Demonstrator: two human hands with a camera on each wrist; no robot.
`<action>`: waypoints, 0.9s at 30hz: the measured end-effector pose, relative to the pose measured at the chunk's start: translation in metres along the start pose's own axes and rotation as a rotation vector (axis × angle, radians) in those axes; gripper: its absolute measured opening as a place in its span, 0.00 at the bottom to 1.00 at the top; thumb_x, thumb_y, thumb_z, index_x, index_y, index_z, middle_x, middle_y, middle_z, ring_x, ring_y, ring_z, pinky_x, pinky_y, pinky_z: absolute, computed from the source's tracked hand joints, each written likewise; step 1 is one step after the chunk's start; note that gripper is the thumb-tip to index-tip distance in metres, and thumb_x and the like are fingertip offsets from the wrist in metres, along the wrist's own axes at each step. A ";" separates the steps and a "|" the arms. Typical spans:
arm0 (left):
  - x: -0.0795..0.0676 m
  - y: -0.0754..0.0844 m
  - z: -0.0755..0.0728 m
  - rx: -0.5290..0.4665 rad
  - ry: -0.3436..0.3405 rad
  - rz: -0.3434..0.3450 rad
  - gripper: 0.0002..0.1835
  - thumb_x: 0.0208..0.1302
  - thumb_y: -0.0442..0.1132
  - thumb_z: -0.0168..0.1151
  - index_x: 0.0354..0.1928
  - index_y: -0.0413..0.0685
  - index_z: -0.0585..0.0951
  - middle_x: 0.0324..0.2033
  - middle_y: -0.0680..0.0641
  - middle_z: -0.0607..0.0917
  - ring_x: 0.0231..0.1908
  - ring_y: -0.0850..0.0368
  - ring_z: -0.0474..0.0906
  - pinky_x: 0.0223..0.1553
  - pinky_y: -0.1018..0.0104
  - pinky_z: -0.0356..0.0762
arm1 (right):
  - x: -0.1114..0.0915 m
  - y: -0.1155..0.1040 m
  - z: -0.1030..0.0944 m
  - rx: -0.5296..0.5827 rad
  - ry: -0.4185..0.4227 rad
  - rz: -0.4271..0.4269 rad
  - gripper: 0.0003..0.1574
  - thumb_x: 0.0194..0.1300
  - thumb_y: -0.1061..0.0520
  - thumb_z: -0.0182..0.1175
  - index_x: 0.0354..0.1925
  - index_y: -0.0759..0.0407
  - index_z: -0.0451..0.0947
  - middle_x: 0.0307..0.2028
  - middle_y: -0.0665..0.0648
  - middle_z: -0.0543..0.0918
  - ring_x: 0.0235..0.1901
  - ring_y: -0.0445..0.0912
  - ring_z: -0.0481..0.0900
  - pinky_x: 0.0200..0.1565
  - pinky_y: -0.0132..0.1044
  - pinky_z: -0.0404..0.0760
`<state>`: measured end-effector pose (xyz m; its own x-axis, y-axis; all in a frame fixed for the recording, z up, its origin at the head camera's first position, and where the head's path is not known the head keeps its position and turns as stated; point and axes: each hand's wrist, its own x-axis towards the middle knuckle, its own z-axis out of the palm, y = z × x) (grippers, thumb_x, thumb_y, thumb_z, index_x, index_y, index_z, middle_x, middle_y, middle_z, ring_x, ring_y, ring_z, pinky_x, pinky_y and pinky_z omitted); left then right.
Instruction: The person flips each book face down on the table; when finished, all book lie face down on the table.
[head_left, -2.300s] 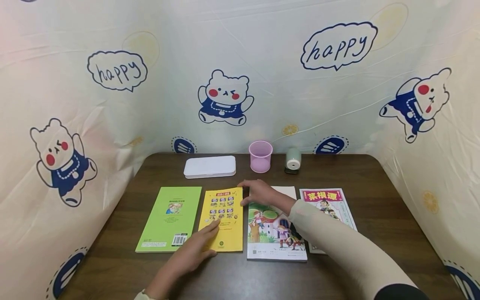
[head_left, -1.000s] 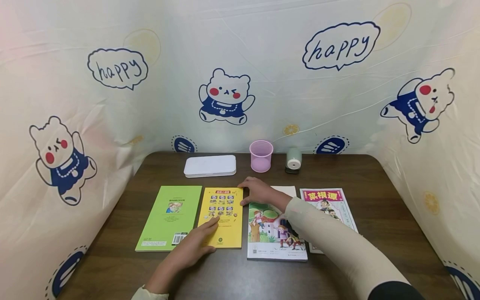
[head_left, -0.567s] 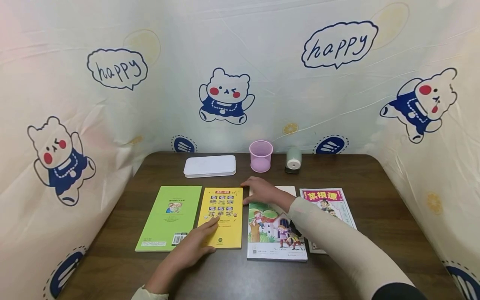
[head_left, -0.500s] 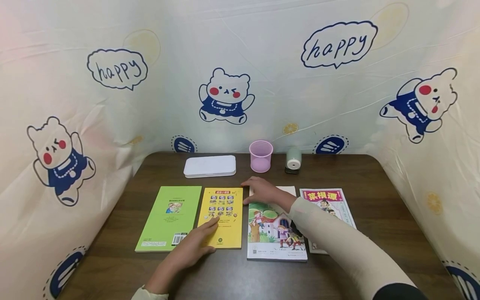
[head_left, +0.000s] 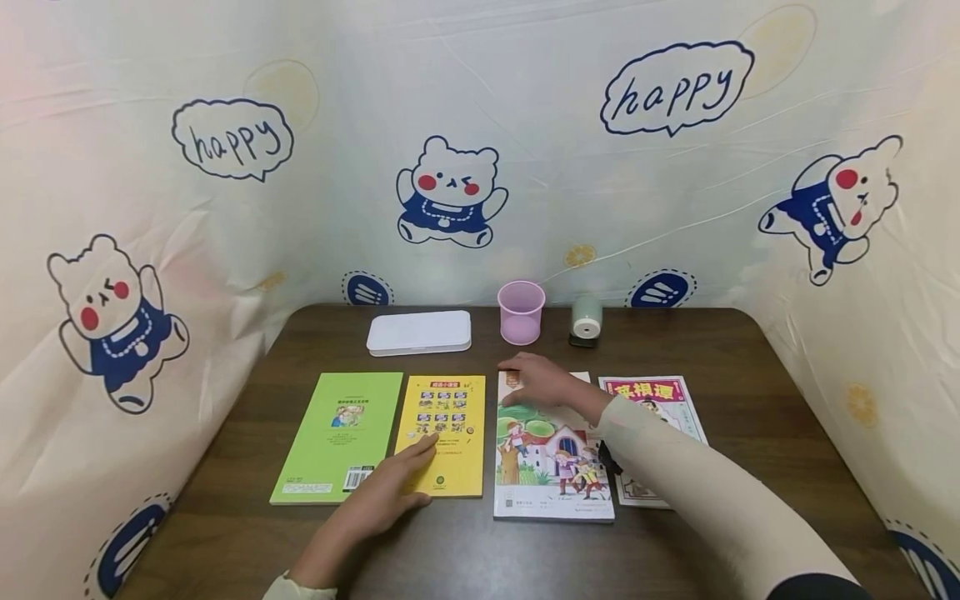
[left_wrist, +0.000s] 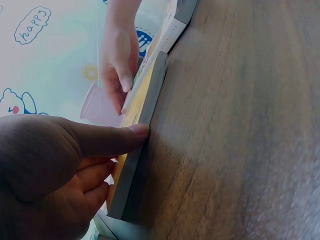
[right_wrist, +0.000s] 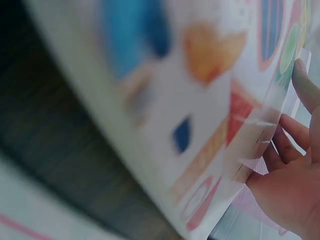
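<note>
In the head view, my left hand [head_left: 382, 500] rests on the lower left of the yellow book [head_left: 457, 458]. The left wrist view shows its thumb against the near edge of that book, the other fingers by its side. My right hand [head_left: 543, 382] lies over the top of the white book with a cartoon scene [head_left: 551, 492], fingers spread loosely. In the right wrist view its fingers [right_wrist: 305, 90] are close to that cover; whether they all touch is unclear. Left of the yellow book lies a green book [head_left: 337, 442]. At the right, my sleeve partly hides a magenta-bordered book [head_left: 637, 492].
Along the back of the brown table [head_left: 247, 467] stand a white flat case [head_left: 420, 332], a pink cup [head_left: 521, 315] and a small green device with a round white front [head_left: 586, 321]. A printed curtain [head_left: 525, 125] surrounds the table's back and sides.
My right hand has moved right, from the top right corner of the yellow book onto the white cartoon book. Earlier, the yellow book shifted slightly away from me; my left hand stays on it.
</note>
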<state>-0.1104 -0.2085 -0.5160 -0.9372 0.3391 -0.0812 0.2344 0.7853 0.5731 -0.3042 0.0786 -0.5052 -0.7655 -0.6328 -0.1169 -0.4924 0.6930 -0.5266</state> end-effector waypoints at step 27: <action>0.001 -0.001 0.001 -0.004 -0.004 -0.015 0.39 0.62 0.36 0.74 0.74 0.39 0.70 0.79 0.49 0.62 0.77 0.43 0.59 0.74 0.44 0.61 | -0.046 0.058 -0.023 0.037 0.032 0.093 0.37 0.64 0.42 0.73 0.67 0.53 0.78 0.62 0.57 0.80 0.61 0.52 0.77 0.63 0.53 0.78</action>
<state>-0.1111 -0.2089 -0.5173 -0.9395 0.3297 -0.0927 0.2198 0.7883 0.5747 -0.3076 0.1557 -0.5110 -0.8201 -0.5547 -0.1404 -0.4035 0.7346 -0.5455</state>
